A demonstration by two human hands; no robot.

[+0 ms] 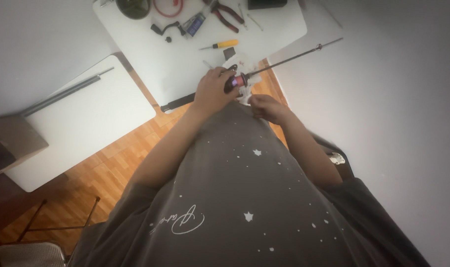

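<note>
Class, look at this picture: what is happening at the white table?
A person holds a long dark rod over the edge of the white table. The left hand grips the rod near its red part. The right hand pinches a white cloth beneath it. A yellow screwdriver and red pliers lie untouched.

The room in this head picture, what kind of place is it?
Probably a home hobby or repair corner: a white table holds red-handled pliers and a yellow-handled screwdriver, and the left hand grips a long thin black rod.
</note>
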